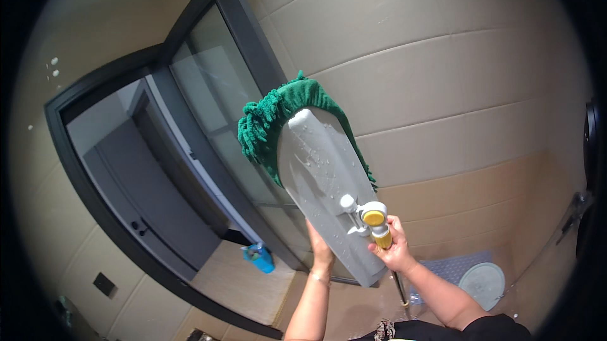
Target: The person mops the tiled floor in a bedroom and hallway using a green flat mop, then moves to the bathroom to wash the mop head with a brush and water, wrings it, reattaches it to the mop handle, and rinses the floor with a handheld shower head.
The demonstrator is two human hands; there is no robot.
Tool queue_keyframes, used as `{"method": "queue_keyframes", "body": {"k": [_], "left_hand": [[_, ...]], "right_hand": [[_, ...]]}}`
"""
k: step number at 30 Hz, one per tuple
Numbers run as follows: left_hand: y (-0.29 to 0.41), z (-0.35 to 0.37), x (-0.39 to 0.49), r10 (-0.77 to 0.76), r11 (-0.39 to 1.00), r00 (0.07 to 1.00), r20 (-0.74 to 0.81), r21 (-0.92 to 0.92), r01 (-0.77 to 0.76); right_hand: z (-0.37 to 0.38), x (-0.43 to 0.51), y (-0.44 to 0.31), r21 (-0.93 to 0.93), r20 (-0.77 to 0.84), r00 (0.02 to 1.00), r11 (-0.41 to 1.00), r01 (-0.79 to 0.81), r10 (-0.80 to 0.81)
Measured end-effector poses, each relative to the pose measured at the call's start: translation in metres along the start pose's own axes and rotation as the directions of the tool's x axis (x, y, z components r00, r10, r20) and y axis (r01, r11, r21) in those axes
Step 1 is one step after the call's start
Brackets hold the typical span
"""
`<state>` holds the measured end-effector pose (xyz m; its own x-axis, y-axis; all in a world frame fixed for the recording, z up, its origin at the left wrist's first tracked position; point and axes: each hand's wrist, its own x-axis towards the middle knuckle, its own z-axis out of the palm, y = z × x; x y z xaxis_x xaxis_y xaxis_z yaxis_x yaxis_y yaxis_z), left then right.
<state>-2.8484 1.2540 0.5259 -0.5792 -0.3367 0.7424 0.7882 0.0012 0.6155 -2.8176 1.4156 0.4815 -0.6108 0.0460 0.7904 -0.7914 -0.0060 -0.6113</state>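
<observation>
A grey flat mop plate (327, 165), wet with droplets, is raised before me with its hinge side facing me. A green chenille mop cover (263, 125) wraps the plate's far end and runs down its right side; the near end is bare grey. My right hand (397, 248) grips the yellow collar (383, 239) below the white swivel joint (364, 220). From that joint the metal pole (400, 289) leads down towards the floor. My left hand (321, 246) holds the plate's lower left edge, its fingers hidden behind it.
A dark-framed glass door (246, 32) stands behind the mop, beside a doorway with a blue bin (259, 259) on the floor. At lower right are a translucent mat (441, 272), a pale round stool or lid (483, 286) and a hose (536, 262) near the tiled wall (450, 75).
</observation>
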Motion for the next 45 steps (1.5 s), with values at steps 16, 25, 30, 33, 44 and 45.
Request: {"method": "queue_keyframes", "body": {"k": [16,25,30,33,44,45], "left_hand": [[-0.133,0.149,-0.111,-0.729,0.336,0.378,0.57,-0.183,0.924],[-0.129,0.105,-0.225,-0.316,0.933,0.728,0.609,0.341,0.119],[-0.092,0.103,-0.266,-0.427,0.894,0.804,0.414,0.325,0.308],[-0.082,0.131,-0.277,-0.567,0.753,0.695,0.443,0.621,0.218],[-0.063,0.118,-0.112,-0.542,0.725,0.589,0.6,-0.022,0.689],[-0.044,0.118,-0.095,-0.43,0.601,0.692,0.58,-0.389,0.698]], "right_hand": [[-0.114,-0.024,-0.034,-0.268,-0.337,0.94,0.953,-0.145,0.048],[-0.153,-0.03,-0.036,-0.217,-0.475,0.874,0.949,-0.23,0.103],[-0.162,-0.03,-0.037,-0.532,-0.51,0.855,0.815,-0.228,-0.093],[-0.158,-0.032,-0.044,-0.688,-0.402,0.904,0.699,-0.193,-0.146],[-0.168,-0.041,-0.054,-0.511,-0.406,0.914,0.833,-0.212,-0.017],[-0.173,-0.045,-0.054,-0.504,-0.311,0.95,0.855,-0.125,-0.044]]}}
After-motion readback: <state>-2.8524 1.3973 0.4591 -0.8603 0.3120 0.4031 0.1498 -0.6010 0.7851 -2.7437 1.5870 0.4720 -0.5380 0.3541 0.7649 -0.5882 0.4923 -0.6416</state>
